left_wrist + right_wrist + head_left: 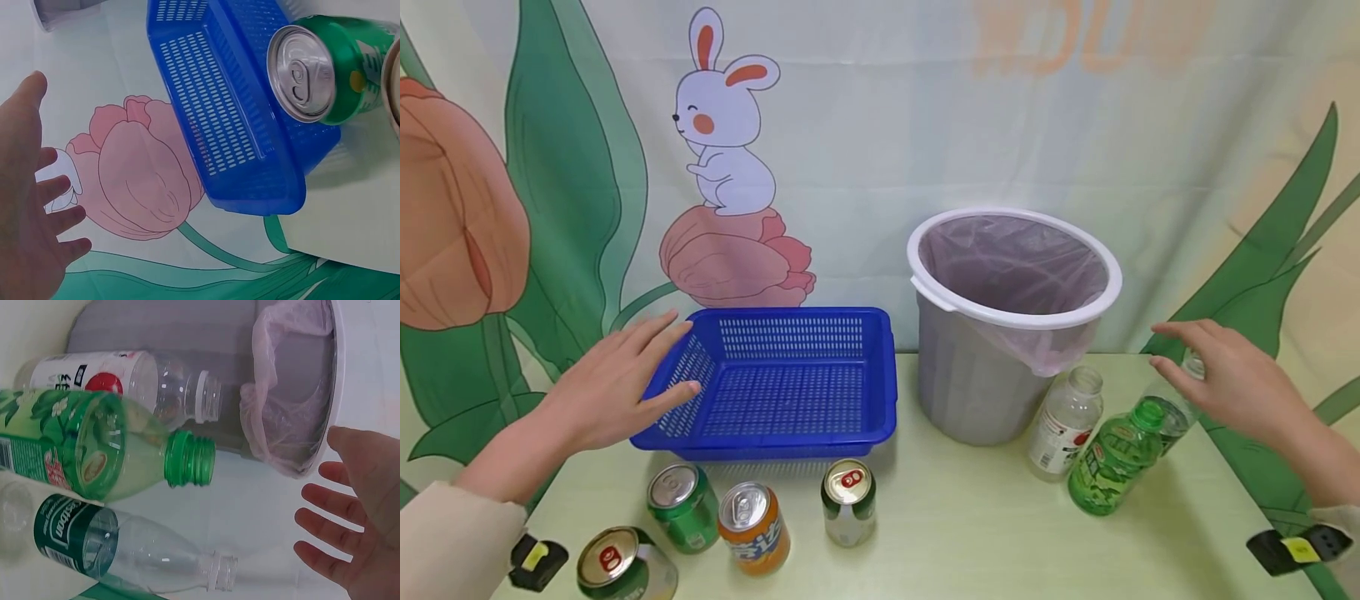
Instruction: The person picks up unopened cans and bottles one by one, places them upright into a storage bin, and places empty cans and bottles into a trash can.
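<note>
My left hand (613, 379) hovers over the left end of a blue plastic basket (883, 392), fingers spread, holding nothing. In front of the basket stand a green can (688, 508), an orange can (756, 533) and two green-and-white cans, one (850, 508) by the basket's front right and one (628, 571) at the near left. My right hand (1243, 379) is raised at the right, above a clear bottle with a dark green label (78, 534), also with nothing in it. Beside that bottle are a green bottle (1116, 458) and a clear bottle with a white label (1063, 425). All three are uncapped and upright.
A grey bin (977, 392) with a white rim and a pinkish liner bag stands at the back, right of the basket. Behind the pale table (955, 533) hangs a curtain (865, 167) printed with a rabbit and tulips.
</note>
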`<control>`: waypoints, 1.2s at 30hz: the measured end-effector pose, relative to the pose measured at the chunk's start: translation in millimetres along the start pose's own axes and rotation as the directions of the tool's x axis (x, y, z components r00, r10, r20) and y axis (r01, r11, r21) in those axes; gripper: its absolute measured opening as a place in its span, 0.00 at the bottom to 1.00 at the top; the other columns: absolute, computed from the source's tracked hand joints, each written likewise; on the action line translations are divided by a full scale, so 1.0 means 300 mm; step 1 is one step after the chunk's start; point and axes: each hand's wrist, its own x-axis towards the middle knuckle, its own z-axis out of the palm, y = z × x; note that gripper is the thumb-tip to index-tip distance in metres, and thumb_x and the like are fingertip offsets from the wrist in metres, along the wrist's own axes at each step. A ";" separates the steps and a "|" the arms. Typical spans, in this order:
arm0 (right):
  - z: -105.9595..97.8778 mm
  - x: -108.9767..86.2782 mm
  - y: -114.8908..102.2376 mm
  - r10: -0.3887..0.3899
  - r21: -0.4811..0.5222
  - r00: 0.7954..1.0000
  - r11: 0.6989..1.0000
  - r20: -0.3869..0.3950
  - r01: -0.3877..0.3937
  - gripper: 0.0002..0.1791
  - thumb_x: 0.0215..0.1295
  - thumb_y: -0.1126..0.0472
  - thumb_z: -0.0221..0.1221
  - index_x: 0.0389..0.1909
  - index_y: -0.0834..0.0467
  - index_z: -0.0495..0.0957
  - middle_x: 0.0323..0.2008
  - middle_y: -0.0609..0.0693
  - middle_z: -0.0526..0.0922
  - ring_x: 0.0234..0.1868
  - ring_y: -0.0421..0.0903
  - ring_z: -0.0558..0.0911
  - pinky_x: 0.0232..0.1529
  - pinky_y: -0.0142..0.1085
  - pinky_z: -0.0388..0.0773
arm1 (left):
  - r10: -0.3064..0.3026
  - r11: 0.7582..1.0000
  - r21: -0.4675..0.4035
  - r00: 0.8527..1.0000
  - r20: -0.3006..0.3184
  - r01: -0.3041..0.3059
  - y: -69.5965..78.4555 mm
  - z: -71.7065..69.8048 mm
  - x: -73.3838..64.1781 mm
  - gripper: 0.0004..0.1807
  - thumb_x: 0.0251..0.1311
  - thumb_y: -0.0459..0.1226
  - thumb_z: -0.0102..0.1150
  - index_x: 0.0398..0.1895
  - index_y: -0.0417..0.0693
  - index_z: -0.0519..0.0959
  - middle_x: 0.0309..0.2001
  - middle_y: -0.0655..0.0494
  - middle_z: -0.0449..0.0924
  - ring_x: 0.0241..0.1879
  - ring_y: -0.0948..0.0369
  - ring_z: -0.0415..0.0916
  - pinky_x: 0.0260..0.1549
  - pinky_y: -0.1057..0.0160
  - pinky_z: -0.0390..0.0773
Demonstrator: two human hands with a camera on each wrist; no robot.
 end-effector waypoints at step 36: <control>0.142 -0.036 -0.200 -0.113 0.164 0.979 0.976 -0.169 0.141 0.12 0.53 0.67 0.63 0.40 0.56 0.78 0.32 0.46 0.82 0.27 0.41 0.79 0.22 0.30 0.74 | -0.123 0.989 -0.077 0.992 0.028 0.125 0.009 0.053 -0.187 0.38 0.57 0.62 0.48 0.63 0.46 0.64 0.61 0.42 0.65 0.56 0.40 0.64 0.46 0.34 0.66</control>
